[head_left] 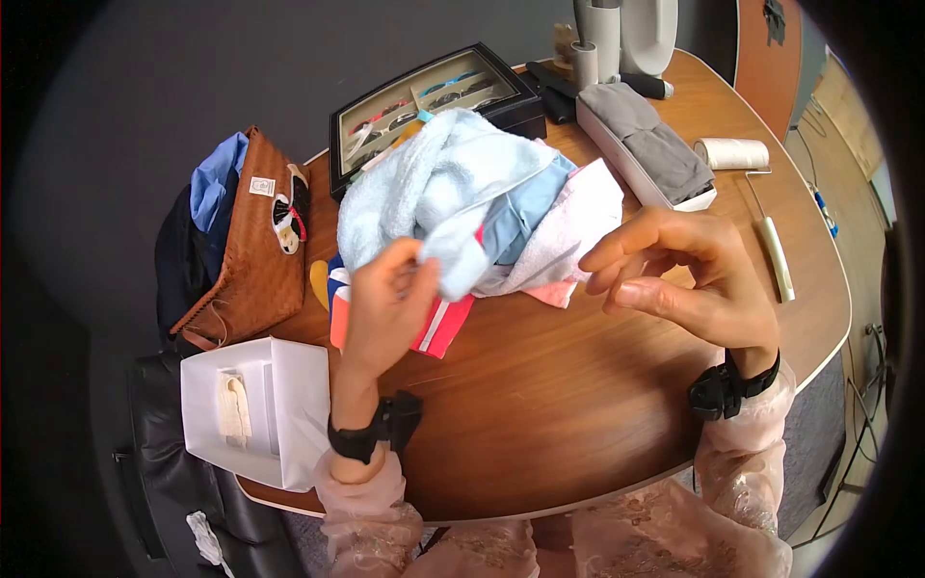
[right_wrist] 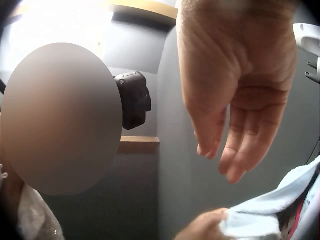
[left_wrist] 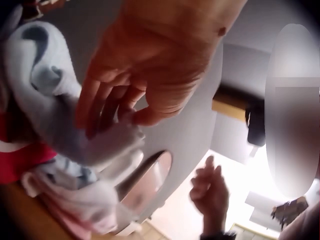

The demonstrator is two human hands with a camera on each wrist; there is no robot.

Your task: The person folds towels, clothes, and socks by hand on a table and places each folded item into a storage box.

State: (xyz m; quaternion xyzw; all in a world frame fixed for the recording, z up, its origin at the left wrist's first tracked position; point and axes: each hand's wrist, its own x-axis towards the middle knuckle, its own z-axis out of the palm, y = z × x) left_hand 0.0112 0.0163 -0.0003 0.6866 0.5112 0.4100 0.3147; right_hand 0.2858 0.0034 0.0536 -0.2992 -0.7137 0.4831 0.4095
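Between thumb and fingers, my left hand (head_left: 383, 313) pinches the edge of a light blue fluffy towel (head_left: 400, 183), its near corner lifted off a heap of cloths. In the left wrist view the towel (left_wrist: 55, 107) drapes down from those fingertips. My right hand (head_left: 689, 275) hovers at the heap's right side, holding nothing, its fingers loosely bent and apart from the thumb. Beneath the towel lie a white-and-pink cloth (head_left: 588, 207), a smooth blue cloth (head_left: 525, 217) and a red cloth (head_left: 446, 328) with a white stripe, partly hidden.
Behind the heap stands a glasses display case (head_left: 506, 72). A brown woven basket (head_left: 255, 241) with clothes and a white box (head_left: 303, 414) are at the left. To the right are a box of folded grey cloth (head_left: 646, 140), a lint roller (head_left: 779, 260) and a white roll (head_left: 732, 153).
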